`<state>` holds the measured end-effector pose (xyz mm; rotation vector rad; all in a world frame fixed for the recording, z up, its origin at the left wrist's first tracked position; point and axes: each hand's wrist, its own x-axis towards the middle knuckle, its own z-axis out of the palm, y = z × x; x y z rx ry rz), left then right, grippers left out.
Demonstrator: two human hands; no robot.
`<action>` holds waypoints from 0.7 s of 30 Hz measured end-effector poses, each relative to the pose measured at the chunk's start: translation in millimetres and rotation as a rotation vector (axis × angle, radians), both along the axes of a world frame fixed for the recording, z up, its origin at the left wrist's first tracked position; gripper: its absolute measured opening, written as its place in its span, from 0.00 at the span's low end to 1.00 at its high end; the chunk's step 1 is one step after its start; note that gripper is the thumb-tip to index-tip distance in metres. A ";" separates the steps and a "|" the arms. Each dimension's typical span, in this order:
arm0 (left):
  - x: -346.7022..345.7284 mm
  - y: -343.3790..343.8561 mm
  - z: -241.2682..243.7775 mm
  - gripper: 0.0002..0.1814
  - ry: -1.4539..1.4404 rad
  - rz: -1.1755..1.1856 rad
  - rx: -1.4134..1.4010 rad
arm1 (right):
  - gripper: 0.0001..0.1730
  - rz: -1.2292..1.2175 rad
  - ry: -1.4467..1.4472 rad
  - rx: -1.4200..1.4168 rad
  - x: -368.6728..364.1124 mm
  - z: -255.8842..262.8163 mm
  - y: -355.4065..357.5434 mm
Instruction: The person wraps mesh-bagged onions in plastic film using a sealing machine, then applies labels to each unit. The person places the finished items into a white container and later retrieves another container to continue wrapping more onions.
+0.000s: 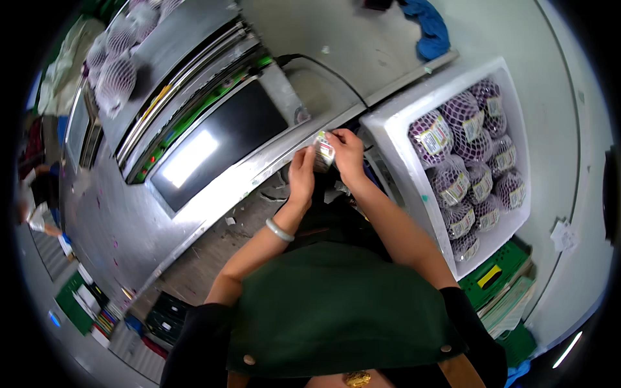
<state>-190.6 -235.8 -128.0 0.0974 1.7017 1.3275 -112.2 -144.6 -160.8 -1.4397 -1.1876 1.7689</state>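
Note:
Both hands meet in front of the dark green apron, just off the metal table's edge. My left hand (302,174) and my right hand (347,153) hold a small printed label (325,149) between their fingertips; it bears writing, and a blurred brownish part hangs below it. To the right, a white foam box (393,140) holds several purple vegetables in white net sleeves (434,137), with printed labels on them. A wrapping machine with a dark flat plate (218,145) stands on the table to the left.
More netted purple vegetables (116,80) lie at the upper left. A black cable (335,75) runs from the machine towards the foam box. Blue cloth or glove (433,31) lies at the top. Green crates (499,271) stand lower right. Another person (36,203) is at the far left.

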 end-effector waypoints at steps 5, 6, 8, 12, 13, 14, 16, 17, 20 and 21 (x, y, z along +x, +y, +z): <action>-3.1 -41.9 -4.4 0.19 0.141 -0.142 -0.101 | 0.12 0.063 -0.359 0.204 -17.6 -15.3 -0.1; -4.7 -44.8 0.1 0.19 0.165 -0.168 -0.065 | 0.13 0.077 -0.440 0.269 -19.9 -20.5 -2.6; -11.7 -40.1 13.5 0.18 0.269 -0.256 -0.054 | 0.13 0.083 -0.519 0.236 -21.6 -1.0 -0.9; -18.2 -20.4 12.6 0.19 -0.031 -0.169 0.212 | 0.15 0.016 -0.737 0.362 -31.6 -1.3 -0.3; -12.3 -2.9 20.5 0.20 0.211 -0.237 0.270 | 0.17 -0.010 -0.738 0.290 -30.2 -2.9 5.3; -0.6 7.1 43.8 0.21 0.365 -0.265 0.279 | 0.20 -0.016 -0.788 0.299 -41.6 -31.4 4.4; -8.4 20.6 30.3 0.21 0.409 -0.320 0.499 | 0.32 0.074 -0.842 0.259 -51.3 -42.4 5.8; -1.8 32.6 43.7 0.20 0.393 -0.376 0.540 | 0.37 0.189 -0.764 0.205 -37.7 -16.5 7.1; 50.5 63.2 119.9 0.19 0.385 -0.503 0.542 | 0.33 0.064 -0.540 0.169 4.0 12.4 2.1; 67.8 70.8 133.6 0.19 0.415 -0.546 0.585 | 0.34 0.044 -0.461 0.287 8.3 -8.8 -4.0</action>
